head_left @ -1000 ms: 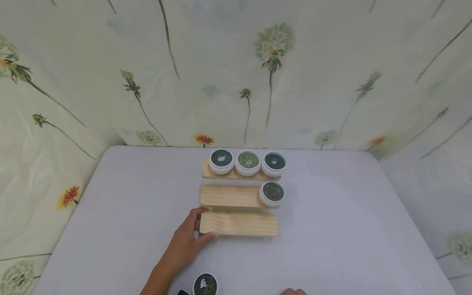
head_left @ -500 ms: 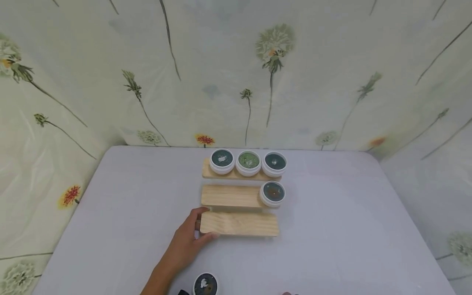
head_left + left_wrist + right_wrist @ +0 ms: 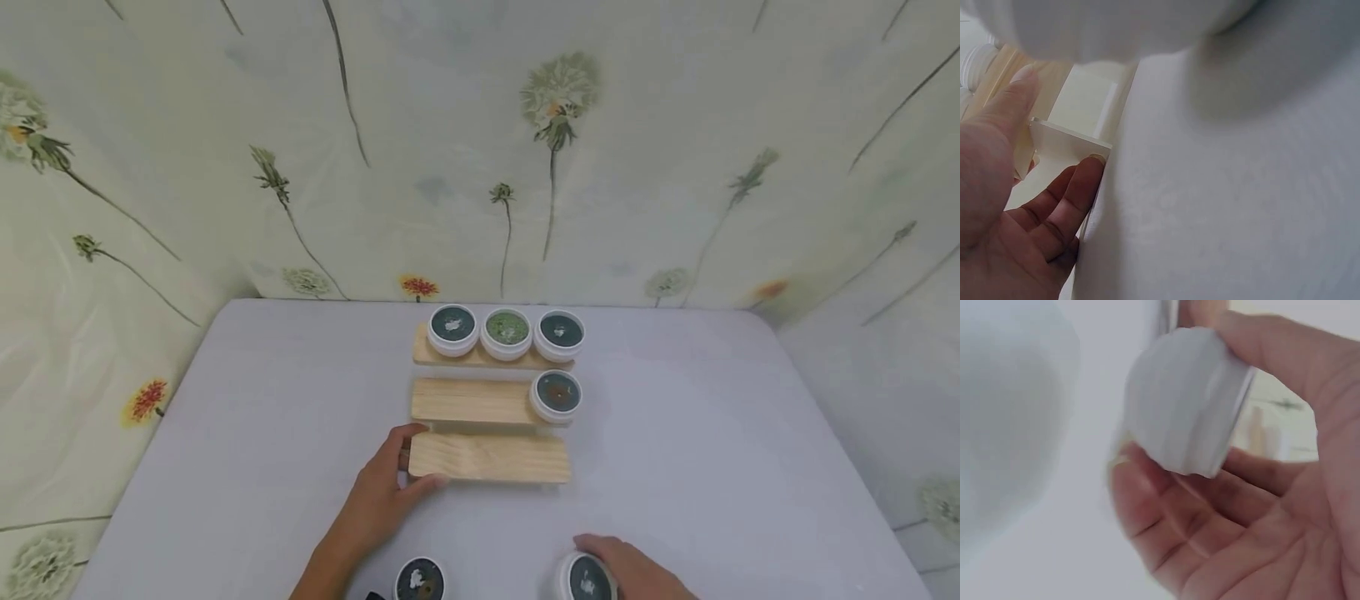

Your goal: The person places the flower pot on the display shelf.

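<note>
A stepped rack has three pale wooden shelves, the nearest shelf [image 3: 487,458] bare on top. My left hand [image 3: 375,500] grips that shelf's left end, thumb at its front edge. In the left wrist view, fingers [image 3: 1079,194] touch the rack's white side support [image 3: 1066,144]. My right hand [image 3: 637,571] holds a small white ribbed cup [image 3: 1185,400] with a dark green inside, between thumb and fingers, at the head view's bottom edge. Another white cup [image 3: 419,579] with a dark, patterned inside stands near my left forearm.
On the back shelf [image 3: 442,360] stand a dark green cup [image 3: 453,329], a light green cup [image 3: 507,333] and another dark cup [image 3: 559,335]. One brown-and-green cup [image 3: 557,396] sits at the right end of the middle shelf [image 3: 468,400]. A flowered cloth [image 3: 450,125] hangs behind the white table [image 3: 697,433].
My right hand has come up into the head view at the bottom, bringing a white cup. The left hand stays on the front shelf.
</note>
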A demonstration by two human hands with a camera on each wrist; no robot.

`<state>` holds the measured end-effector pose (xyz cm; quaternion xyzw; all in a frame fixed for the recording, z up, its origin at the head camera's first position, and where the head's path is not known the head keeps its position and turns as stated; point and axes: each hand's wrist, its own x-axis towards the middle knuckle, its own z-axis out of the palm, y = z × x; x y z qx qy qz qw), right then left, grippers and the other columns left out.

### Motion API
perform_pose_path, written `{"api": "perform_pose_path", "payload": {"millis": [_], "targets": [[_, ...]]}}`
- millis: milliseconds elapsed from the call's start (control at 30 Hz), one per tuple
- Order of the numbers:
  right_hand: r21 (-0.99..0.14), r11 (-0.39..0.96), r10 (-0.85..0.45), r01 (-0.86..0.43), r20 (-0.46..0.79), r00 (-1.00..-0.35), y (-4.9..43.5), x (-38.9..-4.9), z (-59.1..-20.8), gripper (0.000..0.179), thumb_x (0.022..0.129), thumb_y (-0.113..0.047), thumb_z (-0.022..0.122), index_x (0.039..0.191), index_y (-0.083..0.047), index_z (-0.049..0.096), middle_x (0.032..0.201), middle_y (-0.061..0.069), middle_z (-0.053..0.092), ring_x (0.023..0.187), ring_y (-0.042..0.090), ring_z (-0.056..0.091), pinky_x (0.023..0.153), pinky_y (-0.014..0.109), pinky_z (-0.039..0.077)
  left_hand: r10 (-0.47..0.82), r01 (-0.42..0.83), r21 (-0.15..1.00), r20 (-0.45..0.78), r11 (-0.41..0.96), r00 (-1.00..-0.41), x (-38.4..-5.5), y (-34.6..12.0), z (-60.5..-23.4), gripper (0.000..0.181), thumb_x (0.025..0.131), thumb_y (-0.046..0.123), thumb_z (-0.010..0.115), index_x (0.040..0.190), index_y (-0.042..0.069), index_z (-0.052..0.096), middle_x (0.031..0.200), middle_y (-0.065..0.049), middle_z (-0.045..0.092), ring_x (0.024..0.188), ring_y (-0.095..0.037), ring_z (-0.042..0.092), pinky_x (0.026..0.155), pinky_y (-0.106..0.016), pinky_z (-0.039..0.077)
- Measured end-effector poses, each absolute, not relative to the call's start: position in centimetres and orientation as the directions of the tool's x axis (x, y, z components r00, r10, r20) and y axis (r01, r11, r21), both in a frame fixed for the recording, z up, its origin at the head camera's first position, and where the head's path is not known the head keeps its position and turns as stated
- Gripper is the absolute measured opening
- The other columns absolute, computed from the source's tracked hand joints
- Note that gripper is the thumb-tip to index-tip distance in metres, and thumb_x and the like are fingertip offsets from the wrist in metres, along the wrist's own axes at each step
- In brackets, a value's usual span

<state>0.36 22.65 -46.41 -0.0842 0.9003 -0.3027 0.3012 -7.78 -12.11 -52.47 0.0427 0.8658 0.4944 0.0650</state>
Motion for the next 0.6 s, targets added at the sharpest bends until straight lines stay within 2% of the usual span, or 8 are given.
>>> {"api": "perform_pose_path", "payload": {"millis": [33,100,167,233,333,367,433,600], "targets": [[-0.590,0.807,-0.315,0.014,-0.450,-0.835,22.5,-0.1,-45.2,0.092,0.078,-0.057,0.087,0.146,-0.008,0.050,0.132,0.003,0.059,0.103,0.021,0.063,0.088,0.052,0.056,0.136,0.007,0.862,-0.071,0.506,-0.988,-7.8,-12.2,-52.4,0.074,0.087,0.038,0.086,0.147,0.026,0.046,0.108,0.010,0.066,0.100,-0.008,0.062,0.089,-0.039,0.049],[-0.583,0.806,-0.319,-0.101,-0.284,-0.904,22.5,-0.7,-43.1,0.087,0.078,-0.052,0.090,0.146,-0.013,0.051,0.135,-0.002,0.059,0.103,0.011,0.062,0.087,0.041,0.057,0.139,0.008,0.863,-0.072,0.505,-0.988,-7.8,-12.2,-52.4,0.074,0.087,0.039,0.086,0.148,0.025,0.046,0.108,0.010,0.065,0.099,-0.009,0.062,0.089,-0.038,0.049],[-0.530,0.811,-0.336,-0.247,-0.076,-0.939,22.2,-1.5,-41.6,0.079,0.077,-0.045,0.092,0.141,-0.017,0.055,0.133,-0.009,0.058,0.100,0.003,0.059,0.087,0.026,0.055,0.143,0.005,0.864,-0.077,0.503,-0.987,-7.8,-12.3,-52.4,0.074,0.088,0.040,0.085,0.148,0.025,0.045,0.108,0.010,0.065,0.099,-0.009,0.061,0.088,-0.038,0.049],[-0.472,0.784,-0.392,-0.403,0.126,-0.911,22.0,-2.5,-40.4,0.075,0.076,-0.033,0.095,0.139,-0.017,0.058,0.135,-0.010,0.056,0.105,0.002,0.058,0.092,0.017,0.050,0.146,-0.001,0.865,-0.085,0.501,-0.986,-7.8,-12.3,-52.4,0.074,0.088,0.040,0.084,0.149,0.024,0.045,0.108,0.010,0.065,0.099,-0.009,0.061,0.088,-0.037,0.049],[-0.443,0.735,-0.454,-0.513,0.240,-0.858,21.6,-3.8,-39.0,0.075,0.078,-0.028,0.095,0.143,-0.020,0.057,0.138,-0.012,0.050,0.112,0.004,0.056,0.099,0.009,0.040,0.147,-0.007,0.868,-0.092,0.497,-0.985,-7.8,-12.3,-52.4,0.074,0.088,0.039,0.085,0.149,0.024,0.045,0.108,0.010,0.066,0.100,-0.009,0.062,0.089,-0.038,0.049],[-0.444,0.721,-0.470,-0.532,0.252,-0.846,21.3,-4.2,-38.6,0.075,0.080,-0.029,0.093,0.145,-0.021,0.056,0.139,-0.012,0.049,0.113,0.004,0.056,0.100,0.008,0.038,0.146,-0.008,0.868,-0.093,0.497,-0.985,-7.8,-12.3,-52.5,0.074,0.088,0.039,0.085,0.149,0.024,0.045,0.109,0.010,0.066,0.100,-0.009,0.062,0.089,-0.038,0.049],[-0.435,0.712,-0.488,-0.550,0.256,-0.834,20.6,-4.9,-37.8,0.075,0.083,-0.032,0.091,0.148,-0.023,0.054,0.140,-0.014,0.049,0.114,0.003,0.056,0.099,0.012,0.042,0.143,-0.007,0.869,-0.090,0.495,-0.986,-7.8,-12.3,-52.5,0.073,0.088,0.038,0.085,0.148,0.024,0.046,0.109,0.010,0.066,0.101,-0.009,0.062,0.090,-0.038,0.049],[-0.370,0.687,-0.551,-0.625,0.295,-0.781,18.4,-6.7,-36.7,0.074,0.086,-0.033,0.088,0.148,-0.011,0.052,0.142,-0.002,0.057,0.122,0.014,0.059,0.096,0.035,0.054,0.138,-0.006,0.872,-0.084,0.490,-0.987,-7.8,-12.3,-52.5,0.074,0.087,0.040,0.085,0.148,0.025,0.046,0.108,0.010,0.066,0.100,-0.008,0.062,0.091,-0.038,0.048]]}}
